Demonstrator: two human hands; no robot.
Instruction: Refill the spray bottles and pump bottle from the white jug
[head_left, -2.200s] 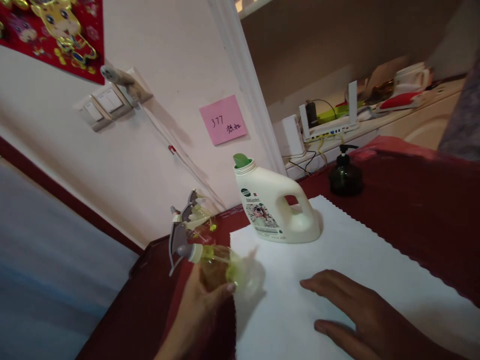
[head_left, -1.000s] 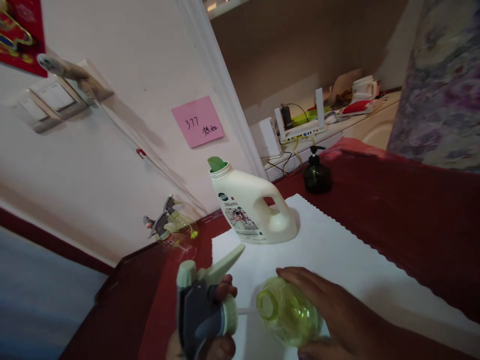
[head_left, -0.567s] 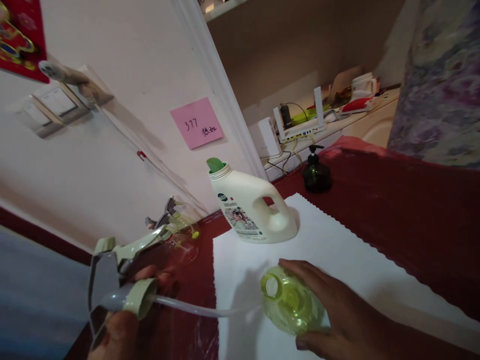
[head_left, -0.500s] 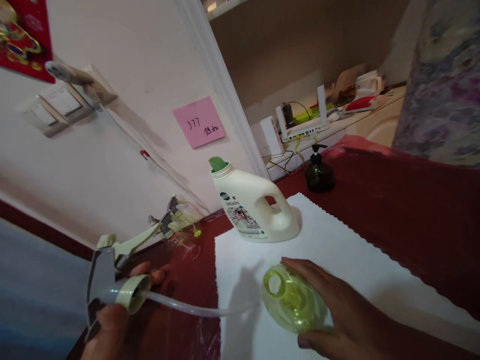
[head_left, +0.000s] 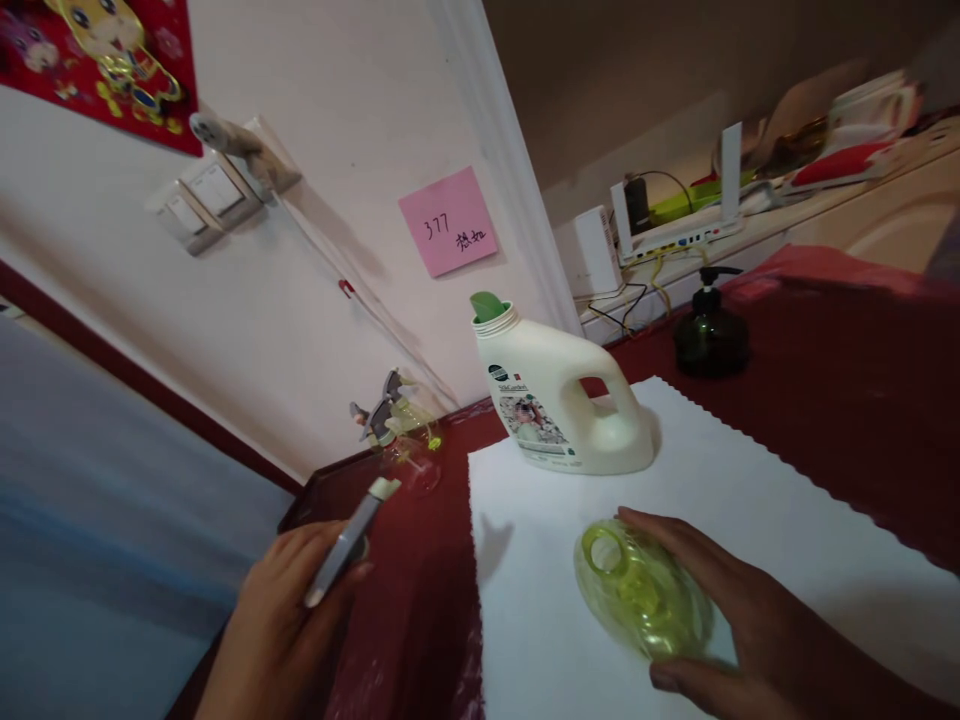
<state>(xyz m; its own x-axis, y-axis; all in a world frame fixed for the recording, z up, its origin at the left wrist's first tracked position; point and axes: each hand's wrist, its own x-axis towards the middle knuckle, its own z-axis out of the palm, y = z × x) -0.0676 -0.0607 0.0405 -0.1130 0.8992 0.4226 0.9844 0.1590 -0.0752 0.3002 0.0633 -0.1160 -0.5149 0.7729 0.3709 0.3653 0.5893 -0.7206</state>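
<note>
My right hand (head_left: 739,625) is wrapped over a clear green bottle (head_left: 640,592) with its open neck tilted toward me, resting on a white cloth (head_left: 757,500). My left hand (head_left: 281,610) grips the grey and pale green spray head (head_left: 346,545), seen edge-on over the dark red table (head_left: 409,600). The tube of the spray head is hidden. A cream detergent jug (head_left: 559,400) with a green spout stands at the cloth's far edge.
A second spray bottle (head_left: 401,435) stands by the wall at the table's left rear. A dark green pump bottle (head_left: 709,335) sits at the back. A pink note (head_left: 448,220) and wall switches (head_left: 206,195) hang on the wall. A router (head_left: 675,225) sits on a far counter.
The left hand unscrewed the spray head and pulled it with its tube out of the green bottle, then drew it left. The right hand stayed on the bottle.
</note>
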